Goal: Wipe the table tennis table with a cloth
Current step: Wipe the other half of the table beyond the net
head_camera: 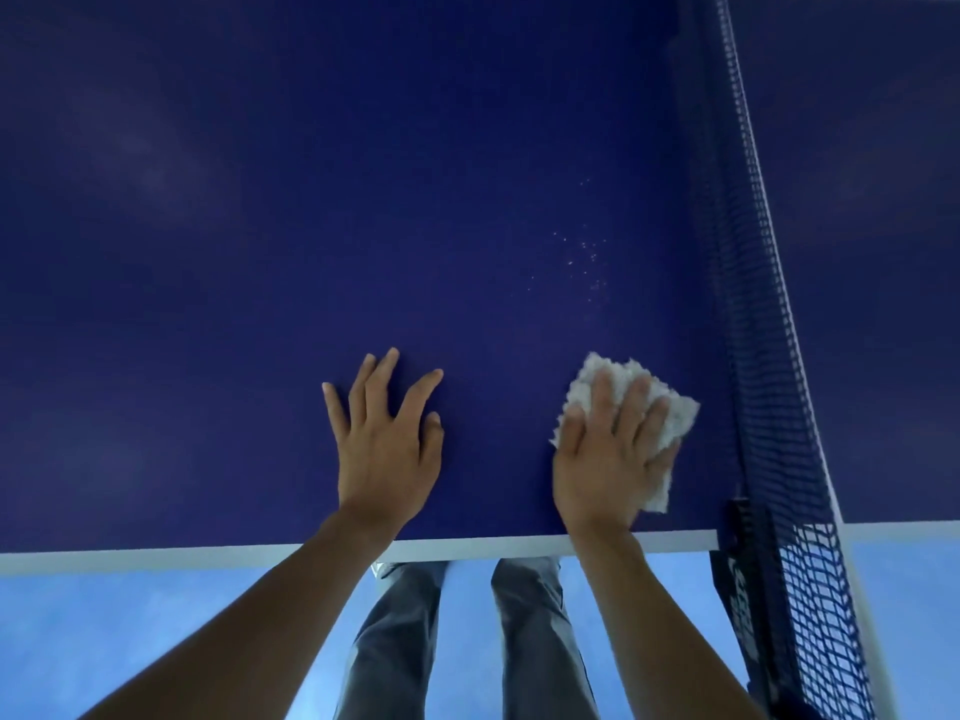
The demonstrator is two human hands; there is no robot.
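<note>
The cloth looks soft, light and floppy, so a flat palm on top probably works best. The right hand presses it straight-fingered onto the table, with specks at 12 o'clock. The left hand is splayed flat, holding nothing.

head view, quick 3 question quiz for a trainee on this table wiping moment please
1. True or false: the left hand rests open on the table tennis table, holding nothing.
2. Which hand presses the white cloth? A left hand, B right hand.
3. Fill in: the net stands to the cloth's ___.
Key: 1 true; 2 B; 3 right.
</note>
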